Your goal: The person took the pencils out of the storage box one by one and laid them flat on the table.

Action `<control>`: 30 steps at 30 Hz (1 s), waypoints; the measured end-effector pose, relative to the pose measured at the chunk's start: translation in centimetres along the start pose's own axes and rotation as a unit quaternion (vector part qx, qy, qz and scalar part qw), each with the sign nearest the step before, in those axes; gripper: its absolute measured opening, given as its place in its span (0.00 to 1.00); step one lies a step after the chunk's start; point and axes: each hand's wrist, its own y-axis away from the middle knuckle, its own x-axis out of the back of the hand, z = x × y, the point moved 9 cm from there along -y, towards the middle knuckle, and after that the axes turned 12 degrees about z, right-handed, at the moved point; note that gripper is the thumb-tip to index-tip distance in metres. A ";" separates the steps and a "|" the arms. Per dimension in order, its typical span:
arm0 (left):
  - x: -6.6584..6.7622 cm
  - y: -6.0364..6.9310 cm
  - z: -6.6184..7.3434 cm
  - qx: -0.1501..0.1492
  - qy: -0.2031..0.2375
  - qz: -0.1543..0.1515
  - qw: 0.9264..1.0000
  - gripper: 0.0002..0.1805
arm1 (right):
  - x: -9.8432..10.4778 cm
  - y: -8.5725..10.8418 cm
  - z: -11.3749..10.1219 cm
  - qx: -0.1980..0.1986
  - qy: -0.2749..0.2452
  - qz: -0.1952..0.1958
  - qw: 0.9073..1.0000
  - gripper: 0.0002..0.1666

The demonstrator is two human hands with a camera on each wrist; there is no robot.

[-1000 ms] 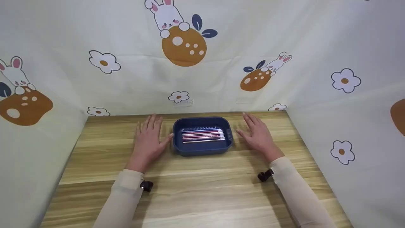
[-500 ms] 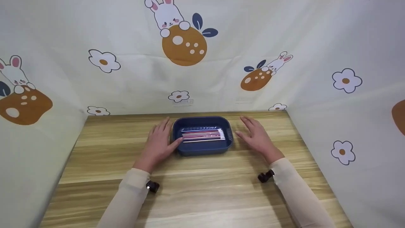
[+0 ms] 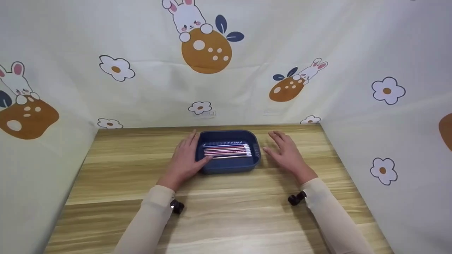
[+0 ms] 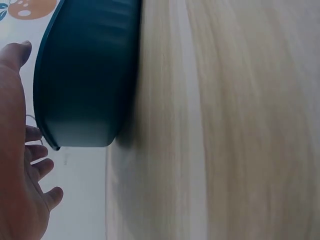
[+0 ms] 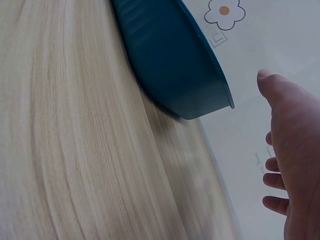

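Note:
A dark blue rectangular bin (image 3: 229, 169) stands upright on the wooden table, with several striped pencils (image 3: 226, 151) lying side by side in it, white ends to the right. At the bin's left end is the left hand (image 3: 184, 159), fingers extended and thumb reaching over the near left corner; whether it touches the rim cannot be told. The right hand (image 3: 287, 155) stays a short way off the bin's right end, fingers slightly bent, holding nothing. The left wrist view shows the bin's side (image 4: 90, 75) beside the left hand (image 4: 20, 150); in the right wrist view a gap separates bin (image 5: 170, 60) and right hand (image 5: 297, 145).
Pale cloth (image 3: 148, 95) printed with rabbits, oranges and flowers hangs behind the table (image 3: 226, 218) and along both sides. Small black wrist cameras sit at the left cuff (image 3: 177, 206) and right cuff (image 3: 296, 198).
The left hand has moved right, from beside the bin to over its left edge, its thumb now above the inside. The right hand has barely shifted, and the bin looks unmoved.

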 end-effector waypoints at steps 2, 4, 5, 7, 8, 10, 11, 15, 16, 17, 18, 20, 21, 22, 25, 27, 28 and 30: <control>-0.3 -0.1 0.1 -0.001 0.003 0.001 1.000 0.62 | -0.1 0.1 0.1 -0.004 0.003 -0.002 1.000 0.44; -0.5 -0.1 0.2 -0.001 0.005 0.002 1.000 0.63 | -0.2 0.2 0.1 -0.009 0.005 -0.008 1.000 0.44; -0.5 -0.1 0.2 0.000 0.006 0.003 1.000 0.63 | -0.3 0.2 0.2 -0.010 0.006 -0.011 1.000 0.44; -0.6 -0.1 0.2 0.004 0.008 0.004 1.000 0.63 | -0.5 0.1 0.2 -0.012 0.010 -0.015 1.000 0.45; -0.6 -0.1 0.3 0.005 0.010 0.004 1.000 0.64 | -0.5 0.1 0.2 -0.012 0.011 -0.015 1.000 0.45; -0.7 -0.1 0.3 0.008 0.011 0.004 1.000 0.65 | -0.5 0.1 0.2 -0.012 0.010 -0.013 1.000 0.45; -0.7 -0.1 0.3 0.008 0.011 0.003 1.000 0.66 | -0.4 0.1 0.2 -0.012 0.010 -0.012 1.000 0.45; -1.0 0.0 0.3 0.005 0.015 -0.003 1.000 0.70 | -0.3 0.0 0.2 -0.008 0.005 -0.007 1.000 0.46; -1.1 0.0 0.3 0.003 0.014 -0.005 1.000 0.71 | -0.3 0.1 0.2 -0.007 0.006 -0.007 1.000 0.46; -1.2 0.0 0.3 0.000 0.014 -0.007 1.000 0.72 | -0.4 0.1 0.3 -0.008 0.007 -0.008 1.000 0.47; -1.3 0.0 0.3 -0.002 0.013 -0.010 1.000 0.74 | -0.4 0.1 0.3 -0.008 0.008 -0.009 1.000 0.47; -1.4 0.0 0.3 -0.005 0.006 -0.015 1.000 0.76 | -0.5 0.1 0.4 -0.010 0.009 -0.010 1.000 0.48; -1.4 0.0 0.3 -0.004 0.003 -0.019 1.000 0.77 | -0.5 0.1 0.4 -0.010 0.010 -0.011 1.000 0.48; -1.5 0.0 0.3 -0.002 0.002 -0.022 1.000 0.78 | -0.5 0.1 0.4 -0.010 0.011 -0.011 1.000 0.48; -1.5 0.1 0.3 -0.003 -0.003 -0.029 1.000 0.79 | -0.5 0.1 0.3 -0.011 0.007 -0.008 1.000 0.47; -1.6 0.0 0.4 -0.006 -0.008 -0.031 0.999 0.79 | -0.4 0.1 0.2 -0.011 0.000 -0.006 1.000 0.47; -1.6 0.0 0.4 -0.009 -0.010 -0.032 0.999 0.79 | -0.4 0.0 0.1 -0.011 -0.005 -0.004 1.000 0.46; -1.7 0.0 0.5 -0.011 -0.015 -0.034 0.999 0.79 | -0.4 0.0 -0.2 -0.011 -0.013 -0.004 1.000 0.45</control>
